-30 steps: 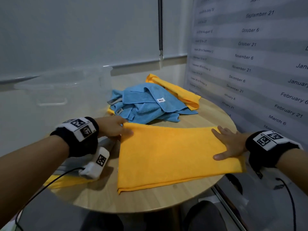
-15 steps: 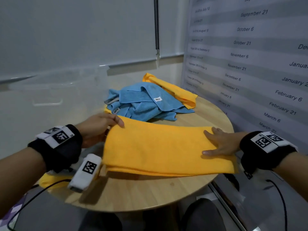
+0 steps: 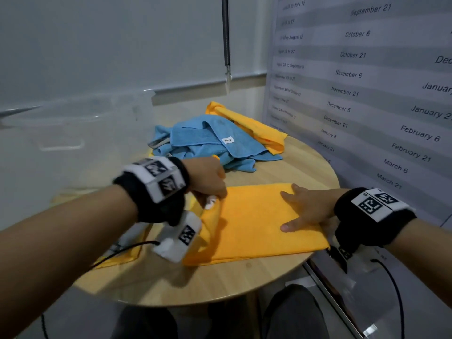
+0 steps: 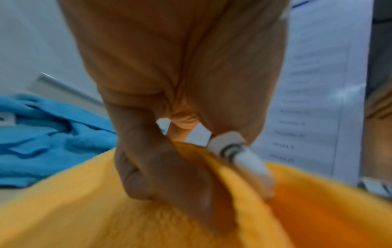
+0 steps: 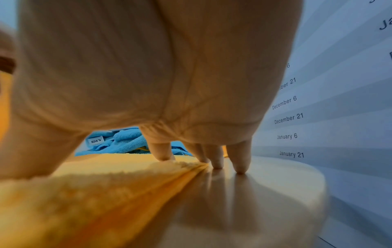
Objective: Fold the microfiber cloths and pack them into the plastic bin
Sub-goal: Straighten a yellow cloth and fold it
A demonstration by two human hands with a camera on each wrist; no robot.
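Carried rightward since before, the orange cloth [image 3: 259,223] edge is pinched by the left hand [image 3: 208,178], pinned flat-fingered by the right hand [image 3: 305,211]; blue cloths [image 3: 210,140] remain unfolded.

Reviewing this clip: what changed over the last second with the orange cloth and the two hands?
The left hand gripped the left end of the orange cloth, lifted it and carried it rightward, so the cloth is now shorter across the table. The right hand stayed flat on the cloth's right end. The blue cloths behind did not move.
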